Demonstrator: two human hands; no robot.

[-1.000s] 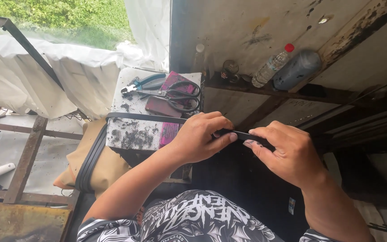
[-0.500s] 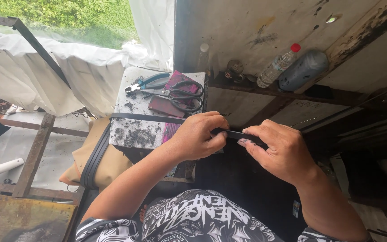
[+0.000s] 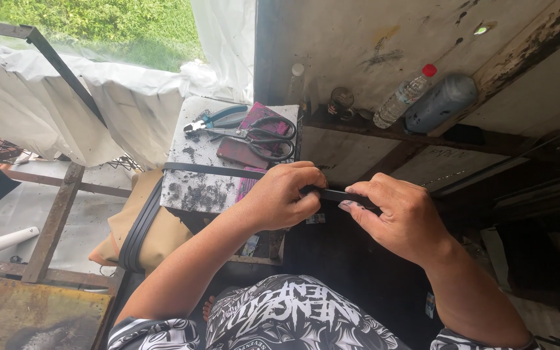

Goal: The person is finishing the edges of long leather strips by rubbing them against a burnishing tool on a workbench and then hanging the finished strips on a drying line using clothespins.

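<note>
Head view, looking down: the small stained work block [image 3: 205,188] is our landmark. On its top lies a flat magenta packet [image 3: 260,126], rectangular, with black scissors [image 3: 264,136] across it and teal-handled pliers [image 3: 212,121] just left of them. Right of the block, on the dark shelf [image 3: 384,133], a clear plastic bottle with a red cap [image 3: 404,96] lies tilted, a grey bottle [image 3: 441,104] touching beside it. A small printed label [image 3: 315,218] shows just below the block's right corner.

The left hand [image 3: 280,198] is curled shut around a black strap [image 3: 228,171], which runs from the block's left edge across its top into the fist. The right hand [image 3: 400,217], just right of the block, pinches the same strap between thumb and fingers [image 3: 351,205], closed tight.

Against a second ago, both hands have drifted slightly lower and right; the grip looks unchanged, and the tools on the block haven't moved.
</note>
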